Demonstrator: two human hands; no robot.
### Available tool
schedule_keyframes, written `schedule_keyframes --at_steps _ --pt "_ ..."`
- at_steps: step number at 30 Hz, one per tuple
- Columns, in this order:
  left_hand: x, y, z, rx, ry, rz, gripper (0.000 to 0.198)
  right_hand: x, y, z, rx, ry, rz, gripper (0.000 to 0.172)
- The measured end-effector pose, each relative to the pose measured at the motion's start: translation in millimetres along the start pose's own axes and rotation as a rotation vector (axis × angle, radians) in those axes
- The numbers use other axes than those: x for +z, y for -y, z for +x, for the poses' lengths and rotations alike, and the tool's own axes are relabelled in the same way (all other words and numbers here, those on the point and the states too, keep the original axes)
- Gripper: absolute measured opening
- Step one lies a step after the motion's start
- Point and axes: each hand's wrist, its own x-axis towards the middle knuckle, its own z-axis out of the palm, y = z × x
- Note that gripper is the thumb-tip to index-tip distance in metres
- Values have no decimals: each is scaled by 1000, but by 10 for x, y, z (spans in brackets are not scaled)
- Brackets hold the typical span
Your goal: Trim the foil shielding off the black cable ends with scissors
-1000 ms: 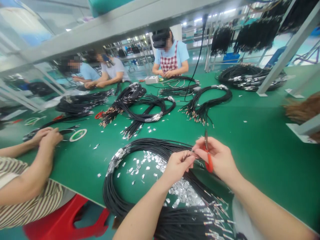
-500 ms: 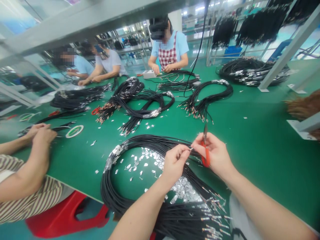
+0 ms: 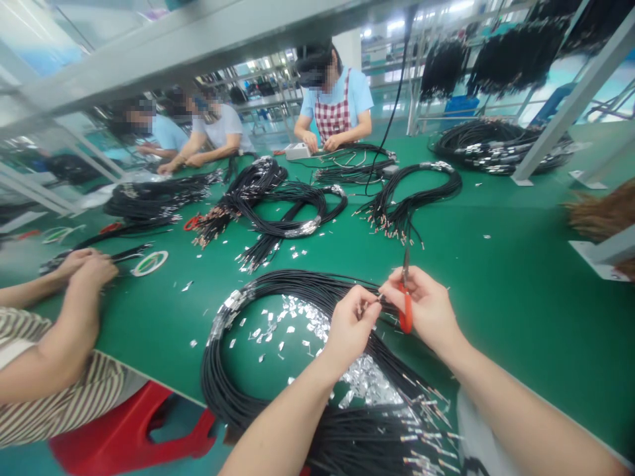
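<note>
My left hand (image 3: 353, 318) is closed, its fingertips pinching the thin end of a black cable. Close beside it, my right hand (image 3: 425, 305) keeps a pair of scissors (image 3: 407, 311) with orange-red handles in its palm, blades pointing away from me. The thumb and forefinger of that hand also meet at the cable's tip, where the fine detail is too small to make out. Beneath both hands lies a large coil of black cables (image 3: 213, 370) with silver foil wraps and stripped ends. Scraps of silver foil (image 3: 370, 380) are heaped inside the coil.
More cable bundles (image 3: 292, 228) lie across the green table (image 3: 536, 317). At left, a co-worker's hands (image 3: 92, 268) work near a white-and-green tape roll (image 3: 149, 263). Grey metal posts (image 3: 550, 119) stand on the right. A red stool (image 3: 114, 436) is at lower left. Other people sit opposite.
My left fingers have shifted slightly at the cable end, curling a little differently. The scissors stay in my right hand, turned slightly. The co-worker's hands at left have moved a little.
</note>
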Motion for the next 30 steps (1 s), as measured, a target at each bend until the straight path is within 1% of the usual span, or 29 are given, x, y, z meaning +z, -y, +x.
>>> schedule_keyframes --at_steps 3,5,7,9,11,15,17,21,23,25,28,30 --pt "1 -6 -4 14 -13 50 11 -13 13 -2 4 50 -23 20" --pt "-2 -21 1 -2 -11 38 12 -25 14 3 14 99 37 18" --pt "-6 -37 10 -40 8 -22 15 -30 7 9 -1 128 97 16" --pt "-11 -48 20 -76 41 -105 19 -25 -1 8 -48 125 89 13" --pt "-15 -54 29 -93 71 -171 23 -13 -6 0 -112 103 31 10" --pt "-35 -53 49 -105 111 -239 26 7 -18 -13 -221 77 -67 7" --pt "-56 -53 63 -100 131 -283 25 8 -26 -11 -231 79 -65 7" --pt "-106 -68 86 -91 177 -326 23 5 -34 1 -198 75 -21 8" --pt "-116 -84 88 -101 193 -310 21 6 -28 6 -163 77 -20 9" --pt "-108 -96 79 -112 183 -264 19 6 -14 9 -127 87 -23 12" --pt "-73 -93 46 -86 113 -115 14 -11 24 9 -72 108 -75 15" --pt "-47 -75 22 -38 57 3 10 -35 53 3 -51 124 -154 14"
